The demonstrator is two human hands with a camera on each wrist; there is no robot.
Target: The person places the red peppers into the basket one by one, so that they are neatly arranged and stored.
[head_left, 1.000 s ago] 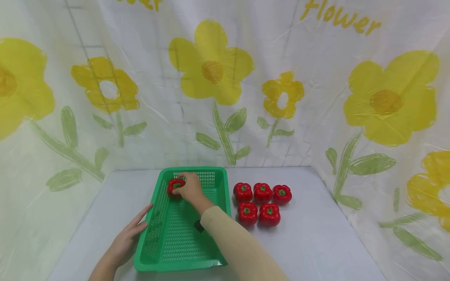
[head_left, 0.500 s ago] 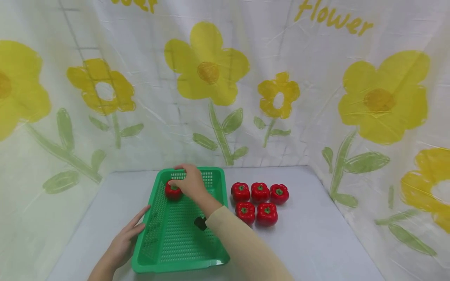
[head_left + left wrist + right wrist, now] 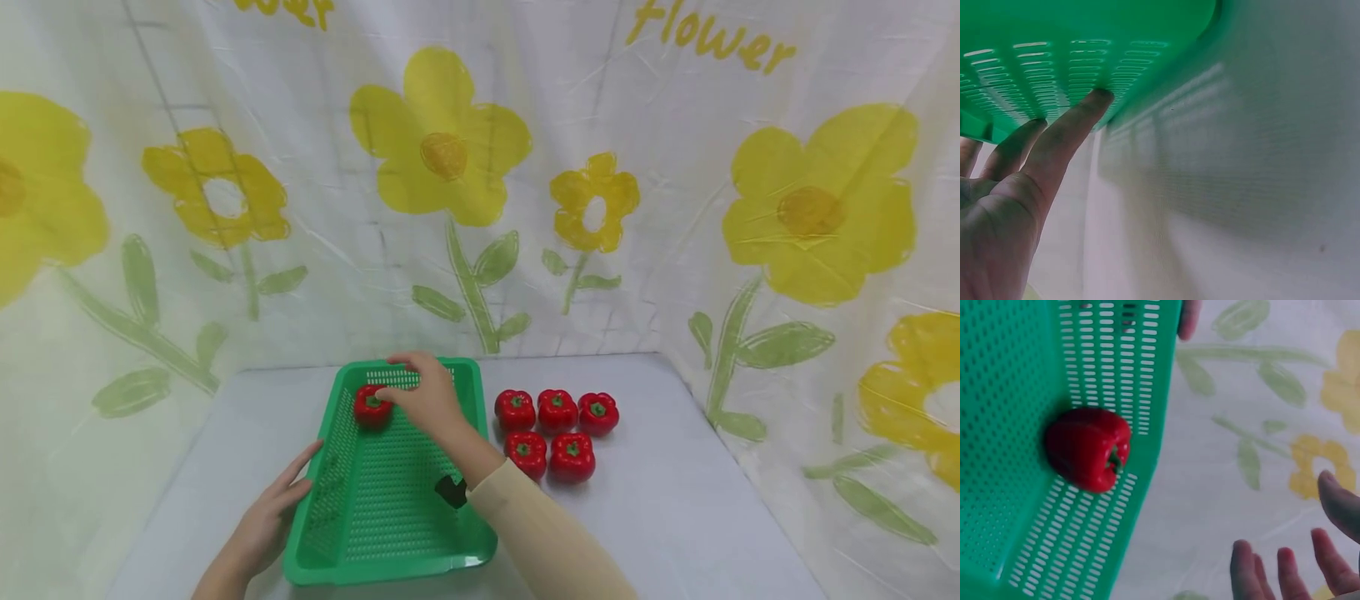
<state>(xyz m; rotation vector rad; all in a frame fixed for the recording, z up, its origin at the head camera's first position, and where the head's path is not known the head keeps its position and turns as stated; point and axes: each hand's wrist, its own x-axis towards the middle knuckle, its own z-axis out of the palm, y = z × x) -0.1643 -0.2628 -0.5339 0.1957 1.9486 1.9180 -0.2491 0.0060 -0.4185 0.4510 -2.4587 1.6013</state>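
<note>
A green perforated plastic basket (image 3: 390, 570) lies on the table. One red bell pepper (image 3: 372, 408) stands in its far left corner, and the right wrist view shows this pepper (image 3: 1087, 449) against the slotted walls. Over the basket's far end, my right hand (image 3: 431, 398) hovers with thumb and fingers spread, holding nothing; the same hand (image 3: 1310, 550) appears apart from the pepper in the right wrist view. My left hand (image 3: 264, 523) touches the basket's left side with straight fingers, its fingertips on the slotted wall in the left wrist view (image 3: 1035, 162).
Several red bell peppers (image 3: 557, 412) stand in two rows on the white table (image 3: 675, 500), just right of the basket. A black strap-like piece (image 3: 452, 492) shows by the right wrist. A white curtain (image 3: 337, 275) with yellow flowers hangs behind and at the sides.
My right hand has let go of the pepper in the basket's far left corner and moved up and to the right. The left hand stays at the basket's side.
</note>
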